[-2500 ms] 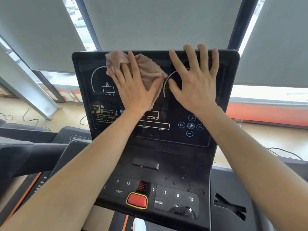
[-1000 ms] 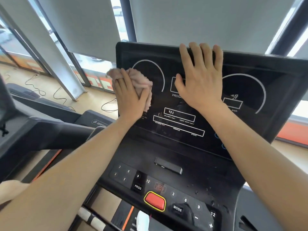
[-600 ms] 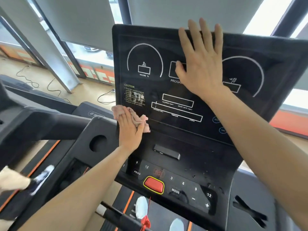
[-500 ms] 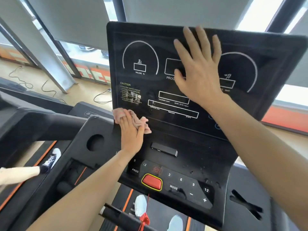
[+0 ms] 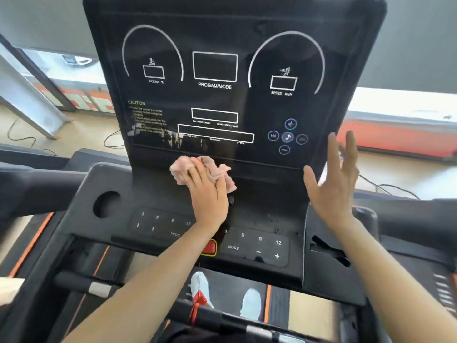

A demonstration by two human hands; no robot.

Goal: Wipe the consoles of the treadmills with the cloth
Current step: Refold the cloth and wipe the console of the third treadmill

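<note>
Flat left hand (image 5: 209,195) presses cloth (image 5: 181,169) on console (image 5: 262,201); right hand (image 5: 330,191) hovers, fingers spread.

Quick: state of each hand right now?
Left hand: open, flat, pressing the cloth on the console.
Right hand: open, fingers spread, holding nothing.

Grey roller blinds (image 5: 420,45), bright windows (image 5: 395,101), wooden floor (image 5: 84,134), loose cables (image 5: 22,137)

Left arm (image 5: 173,263) half hides the red button (image 5: 210,248); right hand's (image 5: 331,191) fingers (image 5: 350,152) are blurred.
</note>
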